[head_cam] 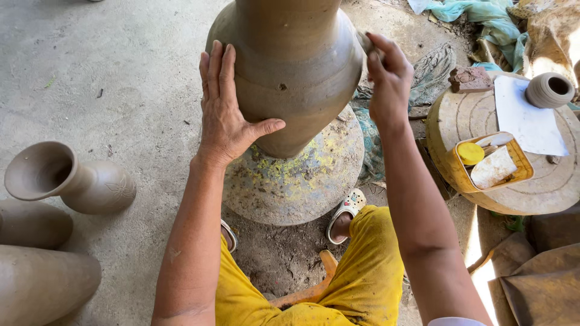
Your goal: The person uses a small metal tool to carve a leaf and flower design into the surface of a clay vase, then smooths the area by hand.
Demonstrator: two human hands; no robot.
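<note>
Clay vase (pixel 290 72): stood upright on round wheel (pixel 290 181). Left hand (pixel 226 111) laid flat, grip spread against its left side; right hand (pixel 386 78) pressed pinched at right shoulder.

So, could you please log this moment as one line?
left hand: flat on clay vase | right hand: pinching small tool at vase shoulder | vase: upright on round turntable

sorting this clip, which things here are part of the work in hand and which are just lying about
In hand: large clay vase, round turntable under it, left hand flat on its side, right hand at its shoulder.

Lying about: small flared vase, yellow tray, small pot, white sheet.
</note>
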